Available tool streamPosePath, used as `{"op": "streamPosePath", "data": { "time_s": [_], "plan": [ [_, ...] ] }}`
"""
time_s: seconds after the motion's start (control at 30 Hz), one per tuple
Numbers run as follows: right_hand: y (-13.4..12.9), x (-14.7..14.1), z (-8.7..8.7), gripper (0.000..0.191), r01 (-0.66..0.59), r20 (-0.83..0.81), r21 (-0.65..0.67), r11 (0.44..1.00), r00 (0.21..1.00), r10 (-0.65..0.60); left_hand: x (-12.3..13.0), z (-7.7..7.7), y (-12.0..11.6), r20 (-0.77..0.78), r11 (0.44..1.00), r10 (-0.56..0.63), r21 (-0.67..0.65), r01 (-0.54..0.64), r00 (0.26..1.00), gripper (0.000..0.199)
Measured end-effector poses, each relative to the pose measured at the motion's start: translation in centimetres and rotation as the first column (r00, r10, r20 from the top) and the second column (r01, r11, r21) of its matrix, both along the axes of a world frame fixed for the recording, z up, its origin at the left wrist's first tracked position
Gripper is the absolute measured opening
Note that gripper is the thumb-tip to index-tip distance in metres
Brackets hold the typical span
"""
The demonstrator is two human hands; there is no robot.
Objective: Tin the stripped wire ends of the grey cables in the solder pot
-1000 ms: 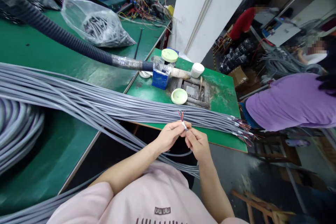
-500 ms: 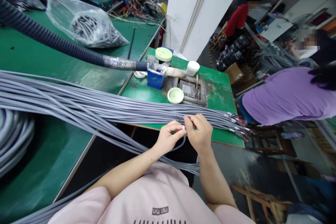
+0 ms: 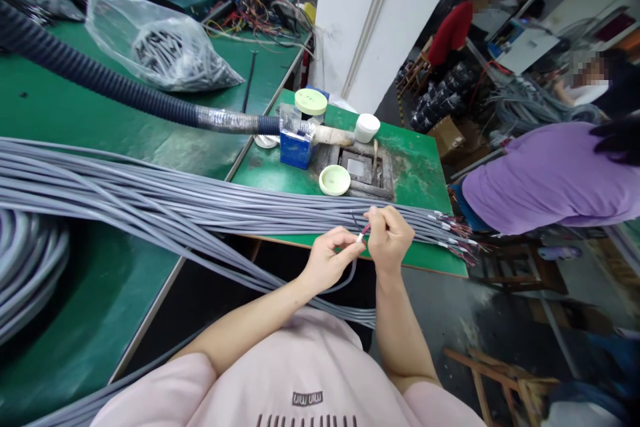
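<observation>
Pink shirt [image 3: 225, 373] reads roughly "MIU MIU"; left hand [image 3: 330, 260] pinching grey cable [image 3: 353, 271].

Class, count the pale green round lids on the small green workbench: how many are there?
2. One lid sits behind the blue box; the other lid lies beside the metal-framed recess. More could be hidden behind the box.

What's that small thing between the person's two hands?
The head view shows a grey cable ending in a white band and a thin red wire, between the left hand and right hand.
</observation>
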State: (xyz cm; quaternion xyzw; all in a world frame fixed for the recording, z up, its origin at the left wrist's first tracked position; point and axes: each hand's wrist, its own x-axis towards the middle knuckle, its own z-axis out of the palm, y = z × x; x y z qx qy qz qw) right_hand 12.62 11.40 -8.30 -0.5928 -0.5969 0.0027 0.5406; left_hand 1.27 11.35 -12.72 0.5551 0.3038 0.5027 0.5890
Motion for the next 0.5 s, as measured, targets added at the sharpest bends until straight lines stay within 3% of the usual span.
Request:
{"op": "streamPosePath", "data": {
  "time_s": [0.17, 0.33, 0.4, 0.5],
  "plan": [
    [0.4, 0.8, 0.2, 0.027, 0.039, -0.175, -0.025, 0.999, 0.984, -0.043, 0.4, 0.5, 0.0, 0.001, 0.999, -0.032, -0.006, 0.032, 0.999, 0.021],
    [0.5, 4.3, 0.9, 0.028, 0.216, -0.412, 0.031, 0.976, 0.892, -0.184, 0.0, -0.8, -0.5, 0.006, 0.996, -0.033, -0.087, 0.034, 0.999, 0.021],
    [-0.1, 4.6, 1.2, 0.026, 0.158, -0.310, -0.004, 0.987, 0.939, -0.151, -0.2, -1.3, -0.4, 0.017, 0.993, 0.011, -0.121, -0.009, 1.000, 0.022],
    [-1.3, 3.1, 1.2, 0.024, -0.015, -0.075, -0.157, 0.988, 0.997, 0.003, -0.2, -1.4, -0.1, 0.044, 0.991, 0.047, -0.129, -0.041, 0.998, 0.023]
  ]
}}
